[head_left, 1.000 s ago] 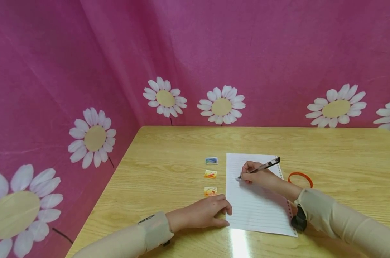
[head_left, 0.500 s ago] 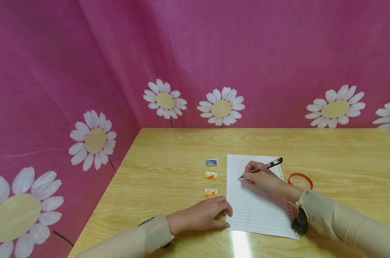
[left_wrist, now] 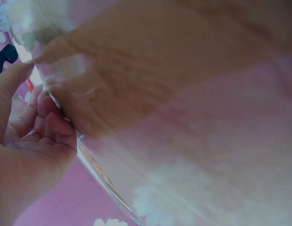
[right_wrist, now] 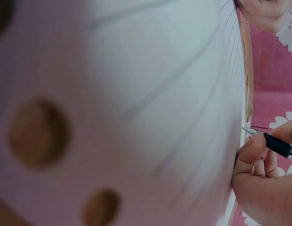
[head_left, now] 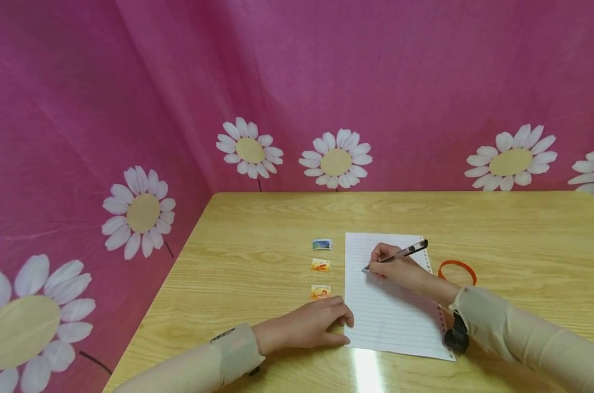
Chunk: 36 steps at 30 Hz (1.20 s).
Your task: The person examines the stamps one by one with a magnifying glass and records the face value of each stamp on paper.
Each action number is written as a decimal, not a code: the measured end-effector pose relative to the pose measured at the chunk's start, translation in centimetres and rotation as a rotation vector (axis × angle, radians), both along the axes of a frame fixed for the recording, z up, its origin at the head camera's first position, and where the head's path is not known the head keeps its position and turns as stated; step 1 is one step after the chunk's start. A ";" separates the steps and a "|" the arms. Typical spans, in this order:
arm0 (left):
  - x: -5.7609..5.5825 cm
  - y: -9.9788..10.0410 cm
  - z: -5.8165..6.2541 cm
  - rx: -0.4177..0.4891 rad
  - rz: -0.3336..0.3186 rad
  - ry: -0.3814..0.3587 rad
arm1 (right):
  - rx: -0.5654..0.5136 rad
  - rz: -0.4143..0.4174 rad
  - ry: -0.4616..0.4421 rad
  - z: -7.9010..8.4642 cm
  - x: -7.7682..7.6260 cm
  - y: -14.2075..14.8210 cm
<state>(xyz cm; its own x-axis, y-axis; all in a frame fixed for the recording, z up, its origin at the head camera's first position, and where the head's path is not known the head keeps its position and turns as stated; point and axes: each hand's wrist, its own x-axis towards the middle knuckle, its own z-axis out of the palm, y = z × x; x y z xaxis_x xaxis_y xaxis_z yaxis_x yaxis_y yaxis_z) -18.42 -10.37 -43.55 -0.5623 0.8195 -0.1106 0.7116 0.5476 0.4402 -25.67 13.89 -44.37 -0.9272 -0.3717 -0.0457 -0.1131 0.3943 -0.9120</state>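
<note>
A sheet of lined paper [head_left: 395, 322], punched with holes along its right edge, lies on the wooden table. My right hand [head_left: 392, 265] pinches a pen [head_left: 409, 250] with a black cap end, its tip down at the upper left of the sheet. In the right wrist view the pen's metal tip and dark grip [right_wrist: 277, 144] show between thumb and fingers. My left hand [head_left: 313, 325] rests on the table with its fingertips and thumb at the paper's left edge, fingers loosely bent. The left wrist view shows that hand [left_wrist: 37, 136] from the palm side.
Left of the paper is a column of three small picture stamps: a blue one [head_left: 322, 244], a yellow one [head_left: 321, 265] and an orange one [head_left: 321, 291] just beyond the left hand. A red ring [head_left: 457, 264] lies by the right forearm. A pink flowered curtain [head_left: 400, 82] hangs behind the table.
The pen and right hand shift only slightly at the upper left of the paper. The left hand stays at the paper's edge; the whole view sways a little up and down.
</note>
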 end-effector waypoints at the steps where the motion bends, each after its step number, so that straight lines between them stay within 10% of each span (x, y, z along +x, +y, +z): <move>1: 0.0 0.0 0.0 0.000 -0.001 0.000 | 0.009 0.004 0.006 0.0 0.0 0.0; 36: 0.0 0.0 -0.1 -0.001 -0.007 0.002 | -0.045 0.070 0.001 -0.3 -0.3 0.7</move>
